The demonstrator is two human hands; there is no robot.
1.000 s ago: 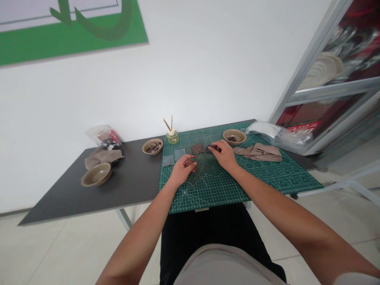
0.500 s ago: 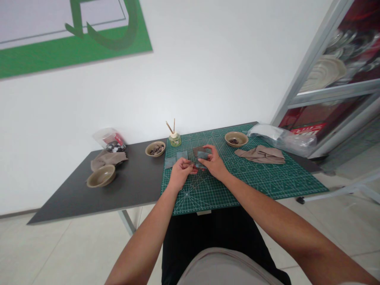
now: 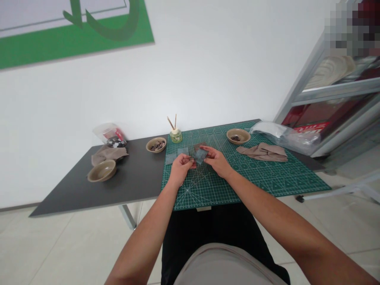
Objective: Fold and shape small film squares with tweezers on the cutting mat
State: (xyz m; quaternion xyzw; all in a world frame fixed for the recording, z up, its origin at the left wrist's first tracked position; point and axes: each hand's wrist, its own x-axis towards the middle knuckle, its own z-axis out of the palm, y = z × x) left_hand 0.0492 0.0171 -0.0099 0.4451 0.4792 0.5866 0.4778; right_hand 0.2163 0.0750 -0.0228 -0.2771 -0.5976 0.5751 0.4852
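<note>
Over the green cutting mat [image 3: 255, 182], my right hand [image 3: 219, 163] grips a thin blue-grey square sheet [image 3: 201, 155] by its right side. The sheet is tilted, and its exact material cannot be made out. My left hand [image 3: 180, 169] is closed in a pinch just left of the sheet; what lies between its fingertips is too small to name. Just behind my left hand, two more blue-grey squares lie on the mat, a rear square [image 3: 183, 151] and a left square [image 3: 170, 158]. A brown patch [image 3: 200, 145] shows behind the held sheet, partly hidden.
Stone-like pieces fill a bowl [image 3: 148, 149] at the mat's left edge; another bowl [image 3: 247, 139] at back right holds a few dark pieces. A reed bottle [image 3: 176, 136], brown cloth [image 3: 264, 152] and plastic bag [image 3: 285, 134] lie around. Far left are a third bowl [image 3: 93, 177], cloth and container [image 3: 108, 133].
The blue-grey sheet has turned to a slanted angle in my right hand. Both hands stay close together over the mat; the whole view has shifted slightly.
</note>
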